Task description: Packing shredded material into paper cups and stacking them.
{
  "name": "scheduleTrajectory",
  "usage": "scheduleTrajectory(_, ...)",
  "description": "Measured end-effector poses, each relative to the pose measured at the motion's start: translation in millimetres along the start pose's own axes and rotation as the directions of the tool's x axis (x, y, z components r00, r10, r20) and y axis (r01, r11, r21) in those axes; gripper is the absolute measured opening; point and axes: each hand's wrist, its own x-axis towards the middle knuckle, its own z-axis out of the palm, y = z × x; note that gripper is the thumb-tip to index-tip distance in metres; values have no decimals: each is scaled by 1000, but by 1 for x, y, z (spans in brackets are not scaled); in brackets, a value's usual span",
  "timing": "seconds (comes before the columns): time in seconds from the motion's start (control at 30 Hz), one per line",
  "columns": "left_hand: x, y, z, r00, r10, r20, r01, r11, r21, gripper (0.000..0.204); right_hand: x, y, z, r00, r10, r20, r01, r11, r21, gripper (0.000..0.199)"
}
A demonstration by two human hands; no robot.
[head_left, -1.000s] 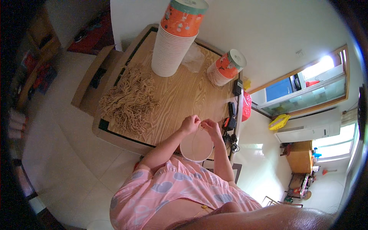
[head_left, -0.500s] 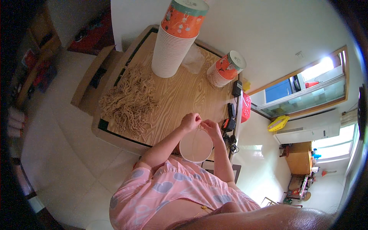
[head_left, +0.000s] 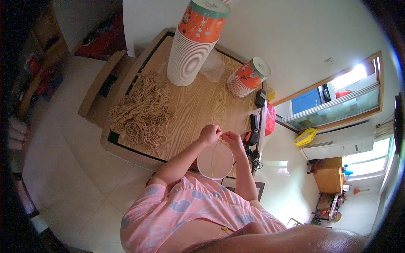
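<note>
Fingers [head_left: 219, 133] of left hand [head_left: 209, 135] and right hand [head_left: 231, 139] pinch cord [head_left: 213, 156] near a white tub [head_left: 225, 162].

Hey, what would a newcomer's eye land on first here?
Probably the tall stack of orange-and-white tubs toward the far side of the table, then the tangled heap of tan cords on its left. Low in the middle, a thin cord crosses a round pale tub.

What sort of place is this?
Likely a home doubling as workspace: pale tiled floor, wood-framed glass window, a wood-grain table bearing tangled tan string and stacked orange-and-white paper tubs.
</note>
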Motion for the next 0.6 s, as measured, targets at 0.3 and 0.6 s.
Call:
scheduleTrajectory(0.3,-6,-20,0,975,-78,-207,65,995,-69,10,-15,-4,4,980,190,-54,-196,973,-125,13)
scheduleTrajectory(0.6,4,-6,-33,868,-406,284,460,446,-768,5,-45,-9,8,997,-62,-50,47,966,-255,9)
